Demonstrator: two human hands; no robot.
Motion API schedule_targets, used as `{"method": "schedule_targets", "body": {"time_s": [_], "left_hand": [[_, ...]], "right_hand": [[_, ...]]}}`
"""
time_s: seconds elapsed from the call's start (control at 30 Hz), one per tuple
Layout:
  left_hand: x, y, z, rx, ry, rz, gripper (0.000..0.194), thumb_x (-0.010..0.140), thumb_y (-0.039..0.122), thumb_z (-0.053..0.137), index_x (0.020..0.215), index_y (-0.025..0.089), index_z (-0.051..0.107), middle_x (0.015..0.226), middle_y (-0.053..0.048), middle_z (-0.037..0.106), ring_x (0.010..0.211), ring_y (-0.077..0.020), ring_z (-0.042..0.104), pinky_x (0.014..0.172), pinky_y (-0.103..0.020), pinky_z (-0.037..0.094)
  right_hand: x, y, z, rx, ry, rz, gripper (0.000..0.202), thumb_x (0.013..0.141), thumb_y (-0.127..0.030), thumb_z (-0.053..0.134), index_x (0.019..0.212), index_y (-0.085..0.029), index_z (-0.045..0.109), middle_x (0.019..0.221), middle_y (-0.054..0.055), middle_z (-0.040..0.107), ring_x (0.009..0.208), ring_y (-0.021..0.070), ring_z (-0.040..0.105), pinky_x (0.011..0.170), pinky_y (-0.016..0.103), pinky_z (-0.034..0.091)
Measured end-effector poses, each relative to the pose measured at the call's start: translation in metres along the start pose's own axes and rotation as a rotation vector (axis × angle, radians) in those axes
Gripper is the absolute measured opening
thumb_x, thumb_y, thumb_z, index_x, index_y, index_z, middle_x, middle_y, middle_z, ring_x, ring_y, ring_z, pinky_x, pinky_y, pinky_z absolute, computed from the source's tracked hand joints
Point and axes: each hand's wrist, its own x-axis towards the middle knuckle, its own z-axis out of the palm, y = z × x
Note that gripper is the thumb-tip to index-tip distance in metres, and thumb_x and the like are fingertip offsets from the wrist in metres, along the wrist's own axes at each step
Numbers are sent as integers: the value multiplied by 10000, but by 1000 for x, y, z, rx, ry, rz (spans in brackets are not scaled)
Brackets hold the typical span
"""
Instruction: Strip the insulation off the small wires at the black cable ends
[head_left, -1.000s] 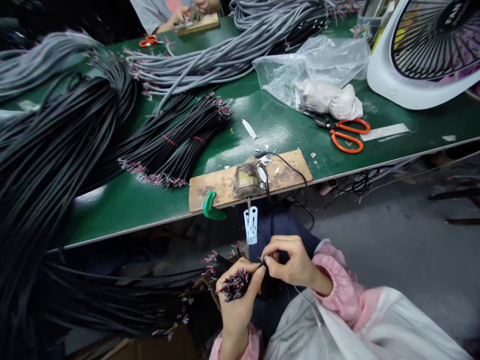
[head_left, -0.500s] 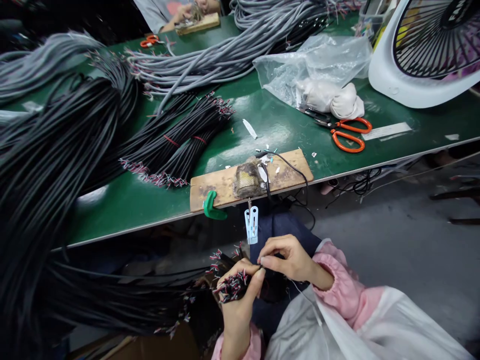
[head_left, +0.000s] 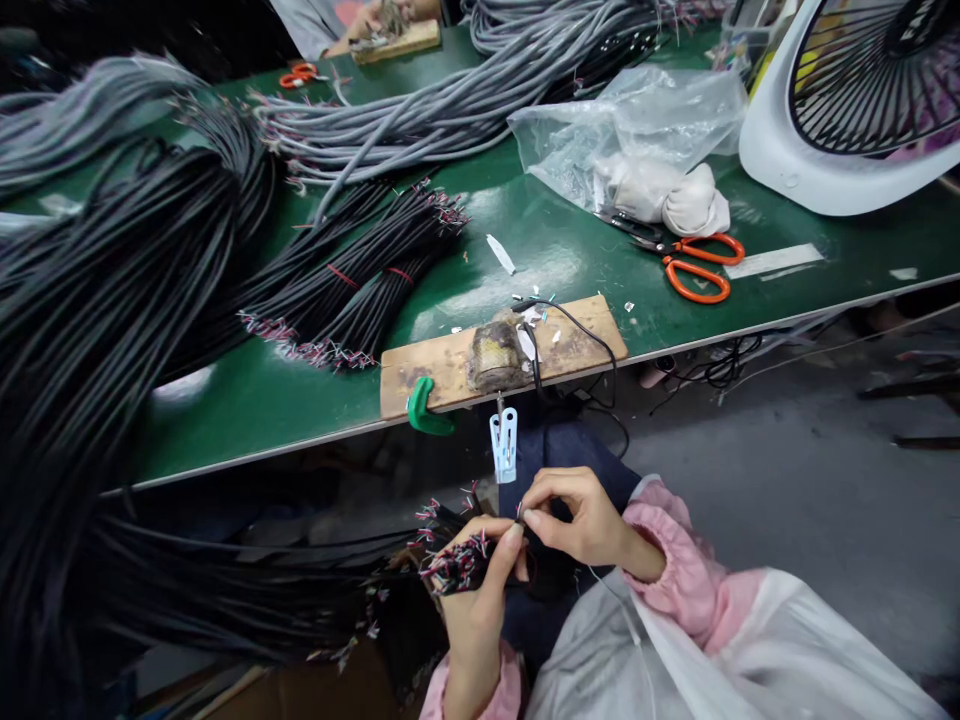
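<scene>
My left hand [head_left: 480,590] is wrapped round a bundle of black cables [head_left: 459,566] whose stripped ends show red, white and black wires. Its thumb and index finger also pinch one cable end. Against these fingertips, my right hand [head_left: 581,515] is closed in a pinch on the thin wires of that same cable end. Just above my hands, a light blue clothespin [head_left: 504,446] hangs from the edge of a wooden board [head_left: 442,370]. On the board sits a worn, stained lump [head_left: 498,357] with a black cord [head_left: 581,328] beside it.
Black cable bundles [head_left: 352,270] and grey cables [head_left: 420,125] cover the green table's left and back. A green clamp [head_left: 426,408], orange-handled scissors [head_left: 697,268], a plastic bag [head_left: 630,125] and a white fan [head_left: 795,180] stand nearby. Another person's hands [head_left: 375,22] are at the far side.
Both hands have shifted slightly; the left thumb and the pinched cable end are a little further left and higher. Both hands keep their hold.
</scene>
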Motion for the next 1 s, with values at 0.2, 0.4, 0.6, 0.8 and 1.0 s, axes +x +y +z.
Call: {"method": "schedule_targets", "body": {"time_s": [0.2, 0.4, 0.6, 0.8, 1.0], "left_hand": [[2, 3, -2, -57, 51, -8, 194, 840, 266, 753, 700, 183, 648, 567, 55, 546, 514, -109, 498, 549, -226, 413], [4, 6, -8, -75, -39, 4, 211, 838, 249, 767, 670, 183, 658, 551, 53, 557, 516, -105, 508, 553, -222, 396], [6, 2, -10, -58, -73, 46, 180, 824, 220, 777, 676, 187, 681, 571, 51, 573, 535, -113, 527, 580, -232, 420], [7, 4, -9, -29, -74, 65, 192, 832, 216, 765, 662, 191, 680, 576, 50, 566, 553, -123, 524, 595, -238, 422], [3, 10, -6, -1, -62, 53, 226, 853, 218, 729, 639, 193, 657, 587, 45, 568, 562, -128, 520, 597, -245, 415]], "right_hand": [[-2, -7, 0, -80, 9, -143, 119, 763, -72, 628, 728, -150, 712, 626, 14, 639, 530, 115, 536, 508, 215, 438], [0, -11, -3, -81, 135, -20, 132, 882, -148, 640, 842, -138, 765, 741, 65, 707, 624, 141, 595, 579, 239, 493], [1, -12, -1, -1, 16, 16, 123, 876, -189, 680, 873, -129, 788, 789, 79, 731, 631, 136, 624, 582, 231, 514], [-1, -13, 3, -61, 51, -21, 97, 857, -166, 687, 806, -133, 762, 724, 59, 701, 588, 125, 586, 548, 228, 491], [-5, -15, 3, -97, 129, -87, 115, 851, -144, 665, 760, -150, 736, 686, 47, 686, 575, 131, 576, 528, 232, 483]]}}
